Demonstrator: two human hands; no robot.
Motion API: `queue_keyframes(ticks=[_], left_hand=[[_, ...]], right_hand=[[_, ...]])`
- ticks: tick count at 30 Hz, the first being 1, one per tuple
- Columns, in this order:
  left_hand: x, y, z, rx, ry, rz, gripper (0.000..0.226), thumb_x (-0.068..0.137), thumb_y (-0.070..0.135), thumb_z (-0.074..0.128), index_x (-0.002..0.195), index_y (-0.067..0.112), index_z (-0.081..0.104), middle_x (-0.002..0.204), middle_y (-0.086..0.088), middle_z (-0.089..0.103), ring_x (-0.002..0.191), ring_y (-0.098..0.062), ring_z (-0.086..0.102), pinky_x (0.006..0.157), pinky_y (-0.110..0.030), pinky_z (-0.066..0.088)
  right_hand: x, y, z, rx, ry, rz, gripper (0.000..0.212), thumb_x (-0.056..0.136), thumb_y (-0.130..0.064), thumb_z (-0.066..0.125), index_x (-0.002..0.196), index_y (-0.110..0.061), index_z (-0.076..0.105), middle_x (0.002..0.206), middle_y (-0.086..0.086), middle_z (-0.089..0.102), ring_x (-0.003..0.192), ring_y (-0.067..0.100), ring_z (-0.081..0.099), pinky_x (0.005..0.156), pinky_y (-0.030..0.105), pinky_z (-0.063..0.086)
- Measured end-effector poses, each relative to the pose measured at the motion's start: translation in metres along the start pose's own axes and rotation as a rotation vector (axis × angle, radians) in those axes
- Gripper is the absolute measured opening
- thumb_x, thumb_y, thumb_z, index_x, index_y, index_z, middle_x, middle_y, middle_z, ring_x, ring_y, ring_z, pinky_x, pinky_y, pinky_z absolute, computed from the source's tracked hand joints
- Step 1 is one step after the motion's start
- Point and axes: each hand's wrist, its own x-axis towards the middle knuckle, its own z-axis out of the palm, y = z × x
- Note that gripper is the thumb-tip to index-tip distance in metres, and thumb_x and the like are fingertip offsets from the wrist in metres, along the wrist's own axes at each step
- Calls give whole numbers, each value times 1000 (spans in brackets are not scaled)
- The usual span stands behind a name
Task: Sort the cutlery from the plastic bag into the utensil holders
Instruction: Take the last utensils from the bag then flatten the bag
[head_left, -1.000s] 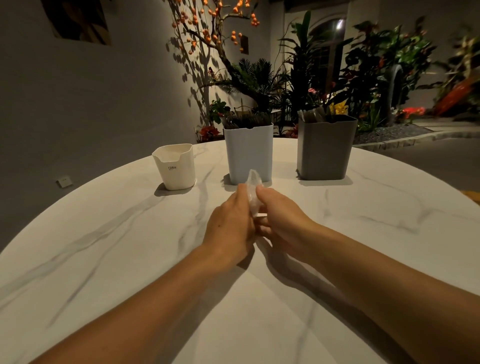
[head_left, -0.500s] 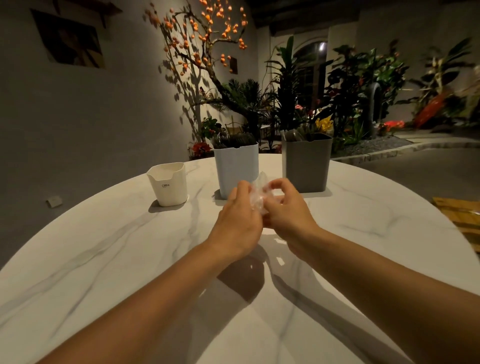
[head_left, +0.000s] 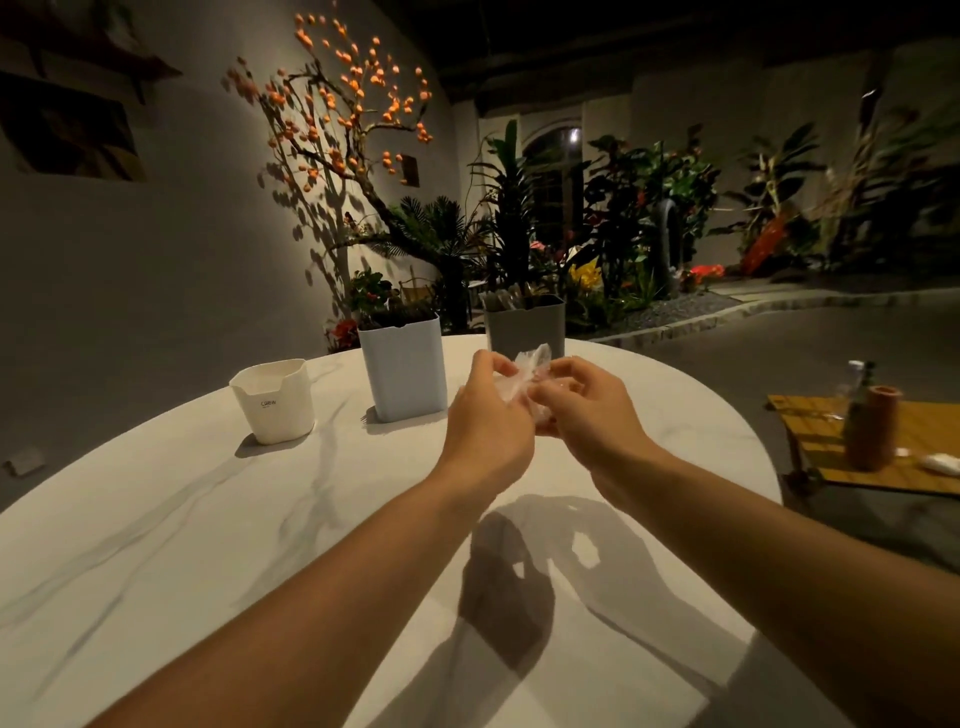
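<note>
At mid-frame, above the table (head_left: 208, 519), the left hand (head_left: 485, 436) and right hand (head_left: 589, 410) both pinch the crumpled plastic bag (head_left: 524, 371) between curled fingers. No cutlery shows in it, so it is probably empty. The holders stand behind: white (head_left: 272, 402), pale blue (head_left: 402, 366), grey (head_left: 524, 325). Best to feel through the film before discarding it.

Marble table (head_left: 208, 519), three utensil holders (head_left: 402, 366)

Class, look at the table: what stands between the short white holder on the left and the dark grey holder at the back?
In the head view, the tall pale blue holder stands between the white holder and the dark grey holder.
</note>
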Motion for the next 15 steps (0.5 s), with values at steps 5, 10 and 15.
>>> queue_keyframes(ticks=[5,10,15], left_hand=[[-14,20,35,-22,-34,66,46,98,14,61,130,30,32,119,2,45,96,-19,59,60,-18,55],[-32,41,82,-78,-174,105,22,97,13,62,108,26,49,107,6,56,84,-7,56,62,-17,51],[-62,55,138,-82,-330,170,62,90,4,69,132,36,35,118,3,49,104,-19,59,77,-26,60]], right_hand=[[-14,-5,-51,-40,107,-2,23,93,-11,60,114,-18,58,111,1,61,93,16,63,66,23,56],[-33,-4,-117,-37,200,31,18,87,-3,56,104,-7,59,102,7,63,95,25,63,74,35,59],[-59,9,-181,-92,327,77,24,84,3,55,106,11,57,96,21,58,88,31,57,76,44,56]])
